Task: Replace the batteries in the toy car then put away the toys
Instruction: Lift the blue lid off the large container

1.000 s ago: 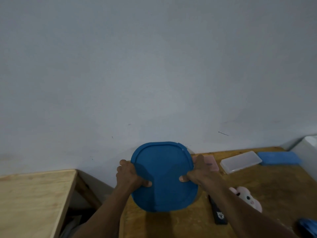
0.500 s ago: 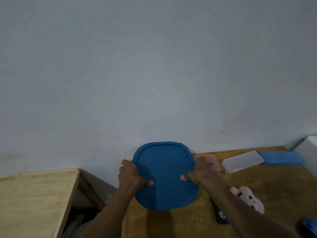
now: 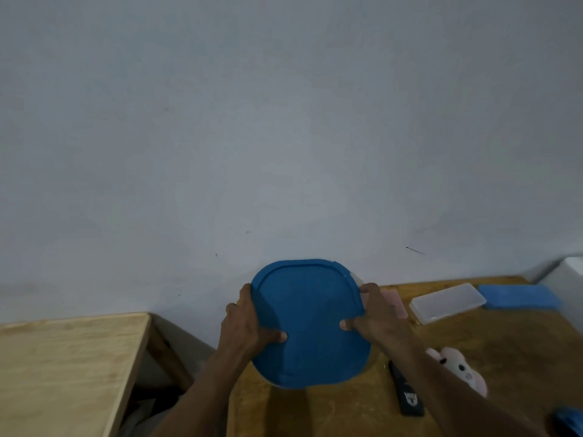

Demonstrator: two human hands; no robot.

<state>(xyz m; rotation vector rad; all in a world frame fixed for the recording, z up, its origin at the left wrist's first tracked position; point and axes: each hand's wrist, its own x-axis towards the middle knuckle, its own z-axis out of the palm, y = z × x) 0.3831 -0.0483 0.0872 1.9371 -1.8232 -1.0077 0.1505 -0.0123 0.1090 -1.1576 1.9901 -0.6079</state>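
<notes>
A blue-lidded container (image 3: 310, 323) is held above the left end of the wooden table (image 3: 520, 348), close to the wall. My left hand (image 3: 246, 323) grips its left edge and my right hand (image 3: 375, 316) grips its right edge, thumbs pressed on the blue lid. The tub under the lid is almost wholly hidden. A pink plush toy (image 3: 457, 369) lies on the table right of my right forearm. A blue object (image 3: 568, 421), possibly the toy car, pokes in at the bottom right corner.
A black flat object (image 3: 408, 394) lies beside my right forearm. A pink flat item (image 3: 396, 302), a clear plastic case (image 3: 448, 302) and a blue case (image 3: 519, 296) sit at the back. A second wooden table (image 3: 63, 367) stands left, across a gap. A white box (image 3: 571, 272) is at the right edge.
The view has shifted slightly. Both hands keep the same grip on the lidded container, which stays in about the same place near the wall.
</notes>
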